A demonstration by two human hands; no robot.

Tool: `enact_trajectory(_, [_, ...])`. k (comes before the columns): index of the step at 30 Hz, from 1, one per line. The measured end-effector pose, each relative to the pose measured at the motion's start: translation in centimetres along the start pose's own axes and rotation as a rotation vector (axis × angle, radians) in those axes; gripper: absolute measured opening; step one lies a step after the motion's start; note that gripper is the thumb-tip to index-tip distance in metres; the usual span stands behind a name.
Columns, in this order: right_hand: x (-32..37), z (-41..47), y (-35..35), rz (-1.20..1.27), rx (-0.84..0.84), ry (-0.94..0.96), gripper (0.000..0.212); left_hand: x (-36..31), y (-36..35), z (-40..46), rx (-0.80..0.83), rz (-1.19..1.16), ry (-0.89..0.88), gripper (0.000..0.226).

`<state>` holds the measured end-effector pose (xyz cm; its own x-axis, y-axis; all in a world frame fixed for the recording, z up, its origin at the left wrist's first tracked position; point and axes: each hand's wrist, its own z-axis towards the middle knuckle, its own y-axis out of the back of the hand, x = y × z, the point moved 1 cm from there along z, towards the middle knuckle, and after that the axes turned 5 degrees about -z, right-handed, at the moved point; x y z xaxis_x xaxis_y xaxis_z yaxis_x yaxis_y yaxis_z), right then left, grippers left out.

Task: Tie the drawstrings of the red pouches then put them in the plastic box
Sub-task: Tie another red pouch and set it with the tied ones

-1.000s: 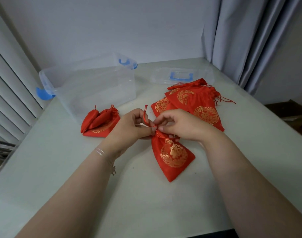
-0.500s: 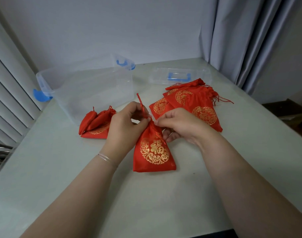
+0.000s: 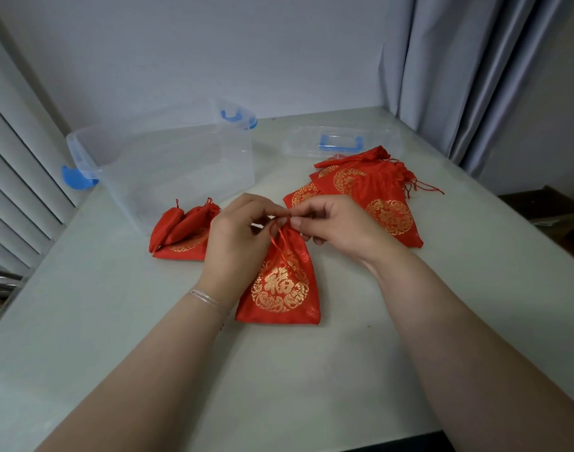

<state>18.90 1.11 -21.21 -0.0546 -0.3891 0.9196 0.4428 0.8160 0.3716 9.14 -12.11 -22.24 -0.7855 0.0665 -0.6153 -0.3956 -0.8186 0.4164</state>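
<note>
A red pouch (image 3: 280,288) with a gold emblem lies flat on the table in front of me, its gathered neck pointing away. My left hand (image 3: 236,236) and my right hand (image 3: 331,223) meet just above that neck, each pinching the thin red drawstring (image 3: 277,243), which loops down over the pouch. Two cinched red pouches (image 3: 181,233) lie to the left, beside the clear plastic box (image 3: 168,168), which stands open with blue latches. A pile of several flat red pouches (image 3: 373,194) lies to the right, behind my right hand.
The box's clear lid (image 3: 341,141) with a blue handle lies at the back right of the white table (image 3: 116,321). Window blinds (image 3: 15,177) run along the left, and a grey curtain (image 3: 468,76) hangs at the right. The table's right edge drops off near a dark box (image 3: 546,203).
The pouch turned from lying diagonally to lying straight with its emblem toward me. Both hands rose slightly above its neck, and the drawstring now loops down between them.
</note>
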Motion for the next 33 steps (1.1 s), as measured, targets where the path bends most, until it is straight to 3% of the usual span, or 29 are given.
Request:
enact_trajectory(10, [-0.5,0.1,0.0,-0.078,-0.065,-0.061,0.013,-0.5,0.3,0.2,0.032,-0.065,0.091,0.019])
enact_trajectory(18, [-1.1,0.3,0.1,-0.164,-0.099,-0.124,0.005,-0.4,0.1,0.1,0.119,-0.079,-0.017,0.02])
enact_trajectory(23, [-0.7,0.2,-0.5,0.136,-0.049,-0.233,0.012,-1.1,0.3,0.5,0.209,-0.294,0.196,0.004])
enact_trajectory(26, [-0.2,0.2,-0.8,0.356,-0.01,-0.25,0.015,-1.0,0.3,0.6,0.158,-0.493,0.359,0.006])
enact_trajectory(28, [-0.2,0.1,-1.2,0.302,0.001,-0.221,0.016,-0.6,0.2,0.7,0.097,-0.568,0.537,0.013])
enact_trajectory(33, [-0.4,0.1,-2.4,-0.131,0.02,0.007,0.016,1.0,0.1,0.4,0.023,-0.644,0.887,0.028])
